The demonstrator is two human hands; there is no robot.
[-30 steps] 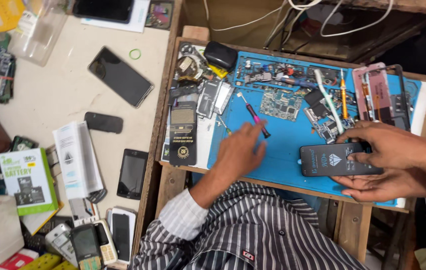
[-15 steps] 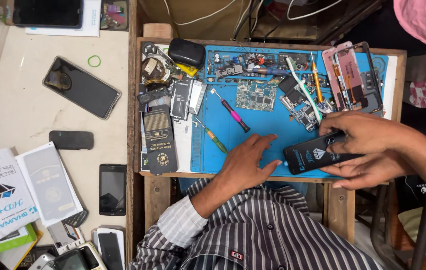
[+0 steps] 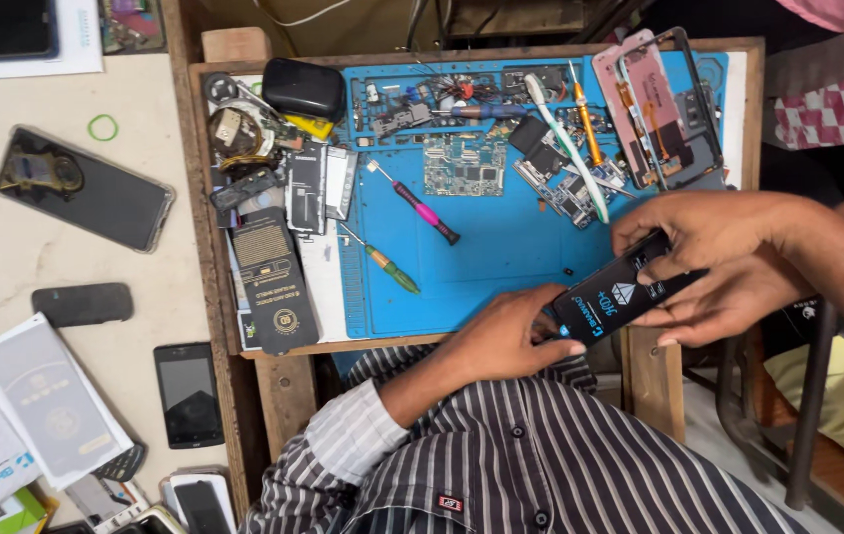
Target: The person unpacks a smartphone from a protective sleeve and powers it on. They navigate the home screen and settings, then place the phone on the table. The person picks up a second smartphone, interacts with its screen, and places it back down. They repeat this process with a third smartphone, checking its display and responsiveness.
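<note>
Two hands are closed on one dark flat packet [image 3: 622, 299], held tilted just off the bench's near edge at about four o'clock from the blue work mat [image 3: 501, 252]. The left hand [image 3: 516, 334] is curled round the packet's lower end, fingers pinched on the corner; the right hand [image 3: 714, 259] is wrapped over the upper end, thumb laid on top, fingers folded beneath. Both wrists are bent inward, the left forearm brought up from the striped shirt [image 3: 541, 455], the right forearm reaching in from three o'clock.

Risk is judged here: the packet is carried over open space beside the bench [image 3: 206, 198] rather than over the mat, so a slipped pinch could send it to the floor. A sideways sweep of the right hand could also knock the pink-backed phone frames [image 3: 655, 104] at one o'clock. Loose screwdrivers, one pink-handled [image 3: 420, 208] and one green-handled [image 3: 387, 267], lie at ten o'clock, well apart from the hands.
</note>
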